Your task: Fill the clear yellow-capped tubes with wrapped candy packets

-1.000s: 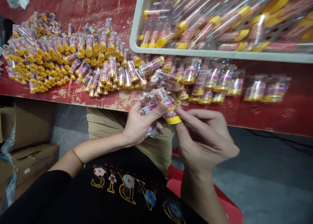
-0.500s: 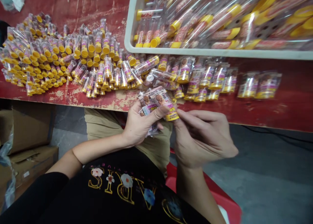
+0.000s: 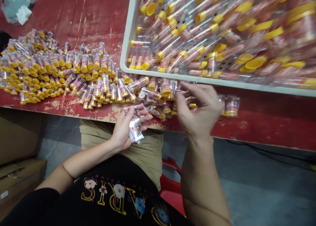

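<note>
The worktop [image 3: 93, 12] is deep red, its paint scraped to pale patches along the near edge. Clear tubes [image 3: 49, 71] with yellow caps and pink-purple printed labels lie across it. A white tray [image 3: 128, 32] holds clear tubes with yellow caps and red-patterned contents. The label strips [image 3: 135, 131] in the left hand [image 3: 124, 129] are white, pink and purple. The shirt [image 3: 111, 193] is black with gold letters and flowers. The chair [image 3: 170, 189] is red.

The left hand [image 3: 124, 127] grips a bunch of printed label sleeves [image 3: 135, 133] at the red table's [image 3: 271, 127] near edge. The right hand [image 3: 198, 109] reaches over labelled yellow-capped tubes [image 3: 160, 87], just near of the white tray [image 3: 127, 38].
</note>
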Action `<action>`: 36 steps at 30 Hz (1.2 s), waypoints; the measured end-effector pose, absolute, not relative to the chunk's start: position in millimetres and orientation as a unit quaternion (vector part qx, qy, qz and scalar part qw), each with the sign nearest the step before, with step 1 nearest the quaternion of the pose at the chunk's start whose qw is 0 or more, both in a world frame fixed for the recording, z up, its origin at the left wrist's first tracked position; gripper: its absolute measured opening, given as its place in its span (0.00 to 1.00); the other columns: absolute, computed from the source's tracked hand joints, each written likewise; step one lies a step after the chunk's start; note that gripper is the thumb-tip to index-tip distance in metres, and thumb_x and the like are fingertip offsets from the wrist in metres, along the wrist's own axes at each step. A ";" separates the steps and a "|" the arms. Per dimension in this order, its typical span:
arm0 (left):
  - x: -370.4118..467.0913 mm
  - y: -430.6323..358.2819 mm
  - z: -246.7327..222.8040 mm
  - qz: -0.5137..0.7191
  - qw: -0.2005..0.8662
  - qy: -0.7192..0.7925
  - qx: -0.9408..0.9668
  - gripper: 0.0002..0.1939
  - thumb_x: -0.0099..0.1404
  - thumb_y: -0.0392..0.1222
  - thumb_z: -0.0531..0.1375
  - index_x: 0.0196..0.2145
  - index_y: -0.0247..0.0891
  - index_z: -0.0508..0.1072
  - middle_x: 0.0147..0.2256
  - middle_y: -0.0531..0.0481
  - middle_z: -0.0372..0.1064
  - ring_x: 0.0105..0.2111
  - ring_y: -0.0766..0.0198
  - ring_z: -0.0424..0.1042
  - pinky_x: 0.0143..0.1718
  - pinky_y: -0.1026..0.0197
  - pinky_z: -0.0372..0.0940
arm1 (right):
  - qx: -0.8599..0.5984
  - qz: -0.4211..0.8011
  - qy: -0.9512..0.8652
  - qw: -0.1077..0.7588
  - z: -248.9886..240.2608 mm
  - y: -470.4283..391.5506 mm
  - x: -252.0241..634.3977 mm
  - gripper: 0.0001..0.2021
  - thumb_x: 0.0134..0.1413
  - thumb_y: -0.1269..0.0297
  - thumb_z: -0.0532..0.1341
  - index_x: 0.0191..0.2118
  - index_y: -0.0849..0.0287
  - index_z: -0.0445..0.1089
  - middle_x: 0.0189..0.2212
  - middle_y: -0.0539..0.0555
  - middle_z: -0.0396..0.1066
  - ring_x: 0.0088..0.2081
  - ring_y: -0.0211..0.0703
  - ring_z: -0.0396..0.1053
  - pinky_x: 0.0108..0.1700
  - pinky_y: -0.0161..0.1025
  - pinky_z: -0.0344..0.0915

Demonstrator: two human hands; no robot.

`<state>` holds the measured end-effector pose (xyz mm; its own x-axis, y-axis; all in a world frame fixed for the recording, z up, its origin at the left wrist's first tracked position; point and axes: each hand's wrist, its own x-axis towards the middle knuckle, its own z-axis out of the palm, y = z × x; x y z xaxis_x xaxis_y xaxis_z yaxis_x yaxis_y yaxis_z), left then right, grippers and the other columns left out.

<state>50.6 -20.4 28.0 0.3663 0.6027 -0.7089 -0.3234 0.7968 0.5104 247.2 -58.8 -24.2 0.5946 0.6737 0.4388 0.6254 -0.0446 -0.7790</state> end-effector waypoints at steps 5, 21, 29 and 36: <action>47.5 -20.0 31.8 0.304 0.807 0.476 0.171 0.12 0.74 0.45 0.63 0.47 0.36 0.82 0.41 0.43 0.80 0.40 0.61 0.82 0.34 0.66 0.75 | -0.767 0.042 -0.518 0.376 0.8 11.2 311.1 0.11 0.60 0.75 0.66 0.44 0.56 0.84 0.45 0.58 0.79 0.51 0.51 0.75 0.57 0.50 0.70; 62.4 -20.2 25.4 0.431 0.780 0.438 0.116 0.04 0.65 0.36 0.71 0.37 0.36 0.81 0.38 0.51 0.80 0.42 0.66 0.80 0.49 0.62 0.72 | -0.624 0.344 -0.384 0.587 -2.0 -72.9 182.3 0.21 0.47 0.47 0.77 0.39 0.55 0.76 0.25 0.45 0.66 0.25 0.34 0.64 0.27 0.35 0.66; 57.6 -23.6 21.5 0.425 0.759 0.466 0.160 0.15 0.53 0.40 0.79 0.30 0.33 0.78 0.29 0.56 0.74 0.24 0.75 0.68 0.28 0.68 0.64 | -0.626 0.288 -0.355 0.632 -10.0 -62.4 157.7 0.24 0.53 0.38 0.72 0.29 0.57 0.75 0.20 0.46 0.64 0.21 0.31 0.60 0.22 0.32 0.61; 58.6 -20.4 29.1 0.415 0.778 0.449 0.145 0.08 0.62 0.36 0.73 0.33 0.32 0.77 0.31 0.55 0.75 0.25 0.75 0.69 0.29 0.68 0.65 | -0.612 0.313 -0.367 0.627 -5.8 -61.3 163.4 0.24 0.52 0.38 0.72 0.29 0.56 0.74 0.20 0.46 0.64 0.22 0.33 0.64 0.24 0.34 0.66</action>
<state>58.6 -20.4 29.1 0.2534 0.7760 -0.5775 -0.5150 0.6136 0.5985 163.4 -61.3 -5.8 0.5342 0.8419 0.0767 0.0557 0.0555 -0.9969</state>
